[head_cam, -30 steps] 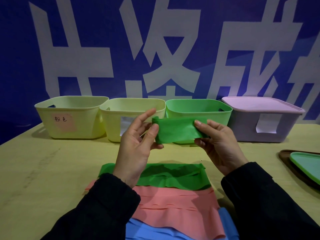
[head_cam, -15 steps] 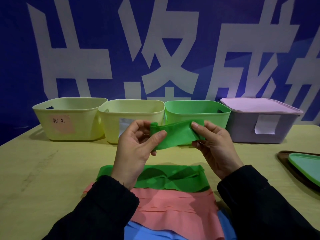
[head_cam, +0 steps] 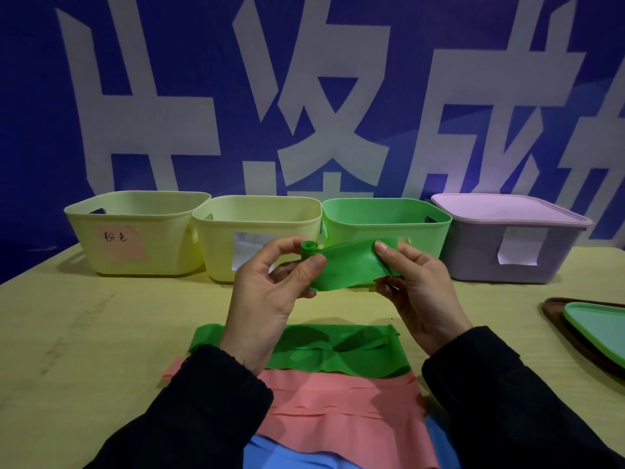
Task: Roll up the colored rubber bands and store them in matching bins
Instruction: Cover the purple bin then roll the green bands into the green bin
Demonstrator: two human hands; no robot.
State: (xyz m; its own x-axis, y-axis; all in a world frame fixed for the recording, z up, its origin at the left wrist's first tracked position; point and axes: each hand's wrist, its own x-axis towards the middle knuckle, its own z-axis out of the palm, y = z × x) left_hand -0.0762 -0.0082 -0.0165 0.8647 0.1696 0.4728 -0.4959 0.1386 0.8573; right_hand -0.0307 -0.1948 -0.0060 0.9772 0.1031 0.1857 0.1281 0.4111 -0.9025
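I hold a green rubber band [head_cam: 348,265] in the air in front of the green bin [head_cam: 385,221]. My left hand [head_cam: 270,292] pinches its left end, which is wound into a small tight roll. My right hand [head_cam: 416,289] pinches the flat right end. Below my hands, more green bands [head_cam: 338,350] lie flat on the table, with pink bands [head_cam: 338,407] in front of them and blue bands [head_cam: 287,455] nearest me.
Two pale yellow bins stand at the back: one with a pink label [head_cam: 135,231], one with a white label [head_cam: 257,231]. A lidded purple box [head_cam: 507,242] stands at the right. A green lid on a brown tray [head_cam: 595,326] lies at the table's right edge.
The left end of the held band has been wound into a small roll. Both hands have stayed in front of the green bin.
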